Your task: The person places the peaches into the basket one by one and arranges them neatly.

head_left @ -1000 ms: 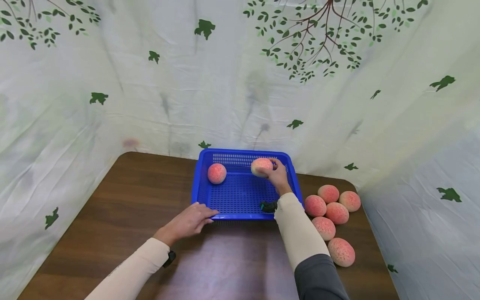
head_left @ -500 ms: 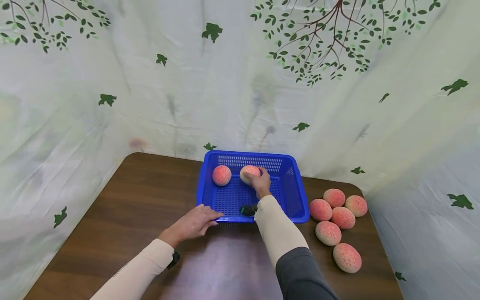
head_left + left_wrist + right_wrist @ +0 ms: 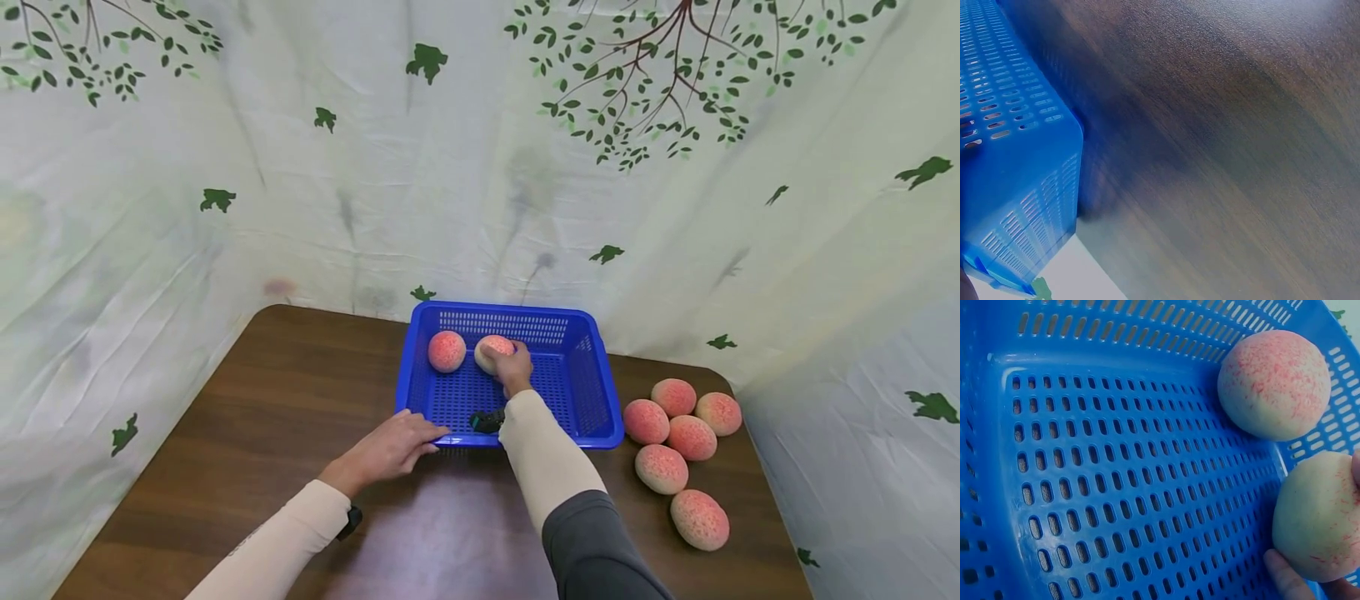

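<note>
A pink and cream peach (image 3: 491, 351) is held inside the blue plastic basket by my right hand (image 3: 513, 368), thumb and fingers around it. In the right wrist view this held peach (image 3: 1317, 515) sits low, close over the slotted basket floor, with a fingertip (image 3: 1282, 572) at its side. A second peach (image 3: 447, 352) lies to its left at the back of the basket (image 3: 611, 429). My left hand (image 3: 393, 446) grips the basket's front left rim. The left wrist view shows mainly the basket's outer wall (image 3: 1029, 187).
Several peaches (image 3: 692, 438) lie grouped on the brown wooden table (image 3: 322, 367) right of the basket. A printed fabric backdrop (image 3: 465, 167) with leaves hangs behind the table and along both sides.
My right hand has carried its peach left and down into the basket, beside the other peach. My left hand stays on the rim. The head view has shifted slightly.
</note>
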The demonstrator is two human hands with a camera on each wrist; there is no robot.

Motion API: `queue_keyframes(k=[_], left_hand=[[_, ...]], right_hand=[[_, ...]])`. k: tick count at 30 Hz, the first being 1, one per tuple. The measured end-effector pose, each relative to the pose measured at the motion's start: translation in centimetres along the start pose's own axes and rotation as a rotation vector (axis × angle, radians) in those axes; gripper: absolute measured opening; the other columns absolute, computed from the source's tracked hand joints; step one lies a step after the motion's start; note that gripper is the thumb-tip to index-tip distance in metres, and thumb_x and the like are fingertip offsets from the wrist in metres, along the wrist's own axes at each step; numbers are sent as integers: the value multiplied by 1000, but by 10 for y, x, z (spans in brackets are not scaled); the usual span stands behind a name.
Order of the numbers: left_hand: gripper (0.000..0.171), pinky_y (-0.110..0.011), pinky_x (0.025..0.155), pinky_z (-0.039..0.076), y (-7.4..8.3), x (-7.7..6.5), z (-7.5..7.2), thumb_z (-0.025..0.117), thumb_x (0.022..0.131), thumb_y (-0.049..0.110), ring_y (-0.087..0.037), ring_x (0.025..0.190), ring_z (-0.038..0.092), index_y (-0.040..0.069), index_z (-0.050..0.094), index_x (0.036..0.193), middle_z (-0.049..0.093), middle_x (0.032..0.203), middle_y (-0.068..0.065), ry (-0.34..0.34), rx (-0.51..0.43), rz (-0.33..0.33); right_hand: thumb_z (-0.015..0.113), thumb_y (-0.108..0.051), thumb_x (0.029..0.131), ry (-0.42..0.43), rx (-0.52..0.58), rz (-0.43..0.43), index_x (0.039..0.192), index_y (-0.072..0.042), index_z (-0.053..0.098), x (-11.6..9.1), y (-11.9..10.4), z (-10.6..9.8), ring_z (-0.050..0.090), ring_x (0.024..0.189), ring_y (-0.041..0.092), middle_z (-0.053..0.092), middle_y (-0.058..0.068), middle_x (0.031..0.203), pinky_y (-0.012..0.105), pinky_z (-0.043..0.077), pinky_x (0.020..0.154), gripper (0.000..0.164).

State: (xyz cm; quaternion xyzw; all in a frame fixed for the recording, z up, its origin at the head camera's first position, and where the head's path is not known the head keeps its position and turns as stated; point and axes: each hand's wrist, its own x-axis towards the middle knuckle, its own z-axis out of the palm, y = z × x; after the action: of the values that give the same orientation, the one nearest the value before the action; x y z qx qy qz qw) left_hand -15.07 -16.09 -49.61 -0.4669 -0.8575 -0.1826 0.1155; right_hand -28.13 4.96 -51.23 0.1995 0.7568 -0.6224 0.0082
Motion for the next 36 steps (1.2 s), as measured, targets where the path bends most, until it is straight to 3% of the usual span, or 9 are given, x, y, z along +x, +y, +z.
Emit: queue_keyframes(k=[7, 15, 25, 36], left_hand=[[25, -31, 70, 41, 1, 1, 0, 69, 86, 10, -16, 76, 57, 3, 69, 111, 68, 87, -2, -11, -9, -20], [25, -30, 70, 40, 2, 1, 0, 69, 87, 11, -15, 76, 57, 4, 69, 111, 68, 88, -1, -22, -6, -36], [25, -30, 71, 41, 3, 0, -1, 68, 88, 12, -15, 77, 57, 5, 69, 111, 68, 89, 0, -9, -1, -35], [24, -31, 70, 41, 3, 0, -2, 68, 88, 13, -16, 77, 57, 4, 69, 111, 68, 88, -1, -11, 14, -29]], right_hand=[[75, -19, 81, -42, 1, -26, 137, -1, 47, 2, 1, 3, 57, 112, 34, 51, 22, 133, 40, 54, 78, 65], [75, -13, 82, -95, 59, 11, 137, 0, 48, 2, -1, 2, 60, 110, 36, 46, 25, 137, 43, 53, 81, 63], [78, -19, 80, -89, -37, 6, 134, -1, 51, 4, -3, -1, 61, 107, 33, 51, 23, 133, 42, 53, 82, 63], [78, -17, 80, -114, -34, -4, 137, -1, 48, 8, -2, -6, 60, 109, 34, 51, 23, 134, 44, 51, 85, 67]])
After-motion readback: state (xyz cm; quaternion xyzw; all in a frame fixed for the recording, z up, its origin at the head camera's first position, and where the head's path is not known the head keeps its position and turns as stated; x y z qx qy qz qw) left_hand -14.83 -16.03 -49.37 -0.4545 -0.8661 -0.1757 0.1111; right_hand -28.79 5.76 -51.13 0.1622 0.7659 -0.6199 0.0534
